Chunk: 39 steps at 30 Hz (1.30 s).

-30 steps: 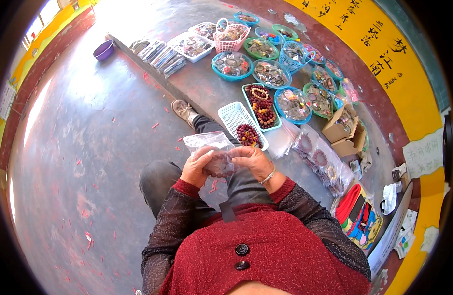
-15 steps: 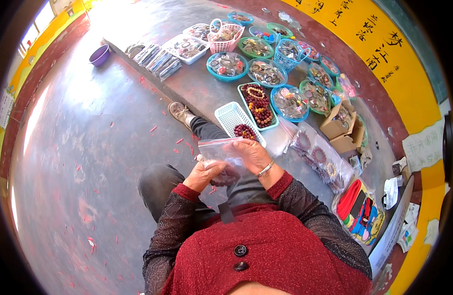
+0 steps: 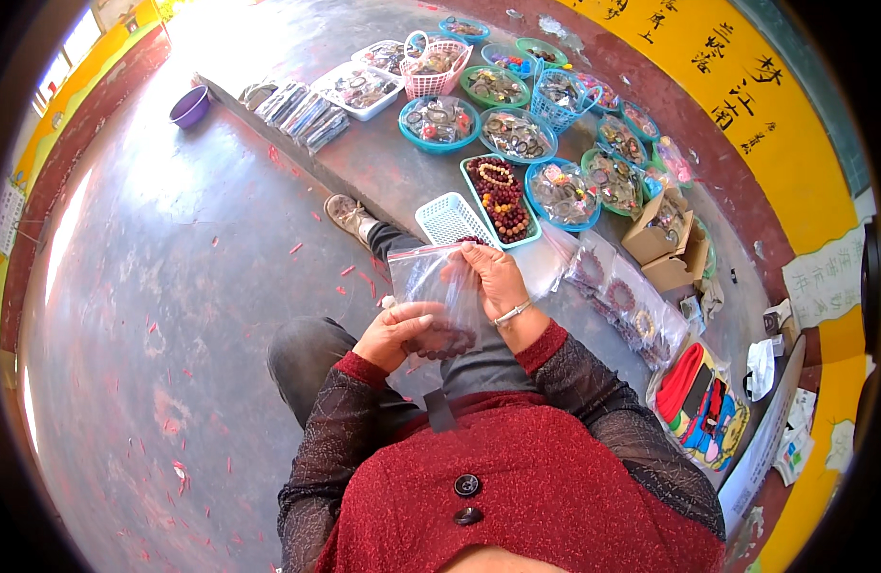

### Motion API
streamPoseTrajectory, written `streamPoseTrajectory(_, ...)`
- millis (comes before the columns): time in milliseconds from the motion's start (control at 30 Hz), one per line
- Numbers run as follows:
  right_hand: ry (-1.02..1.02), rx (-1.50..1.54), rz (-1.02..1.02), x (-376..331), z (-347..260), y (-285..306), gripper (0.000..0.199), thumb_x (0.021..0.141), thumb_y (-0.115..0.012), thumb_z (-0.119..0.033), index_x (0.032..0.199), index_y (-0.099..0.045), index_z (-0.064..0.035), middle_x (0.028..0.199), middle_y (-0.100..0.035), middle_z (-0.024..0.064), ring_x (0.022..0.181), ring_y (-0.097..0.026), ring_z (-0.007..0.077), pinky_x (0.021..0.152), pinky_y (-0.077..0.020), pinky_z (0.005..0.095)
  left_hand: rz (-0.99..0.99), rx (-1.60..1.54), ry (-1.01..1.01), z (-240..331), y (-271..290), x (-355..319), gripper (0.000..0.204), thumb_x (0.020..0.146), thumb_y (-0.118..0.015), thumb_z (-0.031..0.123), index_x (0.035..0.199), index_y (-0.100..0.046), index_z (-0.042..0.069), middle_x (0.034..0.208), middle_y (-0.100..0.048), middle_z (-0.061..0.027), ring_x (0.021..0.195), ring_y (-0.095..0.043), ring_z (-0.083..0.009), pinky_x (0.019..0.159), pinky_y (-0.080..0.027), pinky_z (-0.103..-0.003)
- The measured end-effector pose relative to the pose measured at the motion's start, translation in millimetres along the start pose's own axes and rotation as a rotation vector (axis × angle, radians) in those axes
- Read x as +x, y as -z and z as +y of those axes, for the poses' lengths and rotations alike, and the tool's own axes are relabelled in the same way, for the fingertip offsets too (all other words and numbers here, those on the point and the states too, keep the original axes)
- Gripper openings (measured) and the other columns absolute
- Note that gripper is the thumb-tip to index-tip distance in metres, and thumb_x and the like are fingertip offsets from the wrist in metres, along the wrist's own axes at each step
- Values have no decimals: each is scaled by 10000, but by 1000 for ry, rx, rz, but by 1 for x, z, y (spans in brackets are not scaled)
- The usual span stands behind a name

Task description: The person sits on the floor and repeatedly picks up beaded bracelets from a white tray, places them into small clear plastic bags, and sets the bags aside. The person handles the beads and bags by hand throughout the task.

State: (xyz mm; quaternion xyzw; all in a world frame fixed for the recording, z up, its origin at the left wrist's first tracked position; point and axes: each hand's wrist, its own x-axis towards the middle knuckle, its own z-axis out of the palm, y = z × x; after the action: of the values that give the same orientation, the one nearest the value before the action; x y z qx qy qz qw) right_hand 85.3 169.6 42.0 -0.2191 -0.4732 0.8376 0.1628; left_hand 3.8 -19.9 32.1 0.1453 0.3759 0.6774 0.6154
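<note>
A clear zip-lock bag (image 3: 423, 279) with a red strip along its top hangs upright over my lap. Dark red beads (image 3: 447, 341), apparently a bracelet, show through the plastic near its bottom. Thumb and fingers of my right hand (image 3: 498, 279) pinch the bag's upper right corner. My left hand (image 3: 395, 332) grips its lower left side, fingers lying across the plastic by the beads. Just beyond the bag is a white lattice basket (image 3: 444, 216), partly covered by it. Beside that, a pale green tray (image 3: 534, 236) holds dark red and amber bead bracelets.
Round baskets of bagged trinkets, such as a blue one (image 3: 424, 145), crowd the raised floor ahead. Bagged bracelets (image 3: 620, 296) lie to my right near cardboard boxes (image 3: 672, 272). Flat packets (image 3: 302, 115) line the step edge. A purple basin (image 3: 189, 107) stands far left.
My left hand has shifted slightly left and its fingers have straightened along the bag. The bag now hangs flatter, with more of the beads showing at its bottom.
</note>
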Motion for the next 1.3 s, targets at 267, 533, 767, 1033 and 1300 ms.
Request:
streamPoseTrajectory(267, -350, 68, -157, -19, 14, 19, 389, 877, -586, -319, 1139, -552, -33, 942, -650, 80, 820, -633, 148, 705, -518, 273, 78, -194, -148, -5, 14, 8, 322, 908, -500, 105, 1205, -491, -16, 1065, -610, -162, 916, -636, -255, 818, -520, -369)
streamPoseTrajectory(533, -258, -82, -265, -37, 22, 14, 305, 827, -653, -171, 1096, -594, -39, 926, -635, 9, 793, -610, 79, 636, -503, 212, 114, -227, -239, -4, 12, 6, 369, 862, -532, 39, 1223, -471, -8, 1106, -594, -150, 966, -606, -243, 825, -495, -348)
streamPoseTrajectory(767, -29, -339, -191, -45, 15, 4, 266, 839, -604, -89, 1089, -591, 1, 885, -627, 22, 761, -584, 74, 661, -477, 208, 322, -102, -248, -13, 17, 15, 408, 812, -571, 2, 1206, -465, -21, 1081, -590, -127, 966, -592, -219, 833, -483, -354)
streamPoseTrajectory(1033, 37, -244, 35, -53, 9, 35, 233, 859, -608, -118, 1072, -595, -24, 858, -619, -11, 678, -545, 54, 600, -452, 189, 299, -81, -101, -20, 14, 15, 331, 884, -511, 78, 1195, -463, -26, 1117, -581, -166, 968, -605, -247, 805, -505, -338)
streamPoseTrajectory(1300, 102, 25, 458, -65, -9, 158, 201, 839, -623, -148, 1008, -604, -39, 812, -643, 24, 628, -602, 110, 556, -493, 232, 384, 7, -5, -19, 13, 21, 247, 889, -520, 112, 1107, -537, -3, 1018, -628, -149, 879, -637, -214, 701, -519, -273)
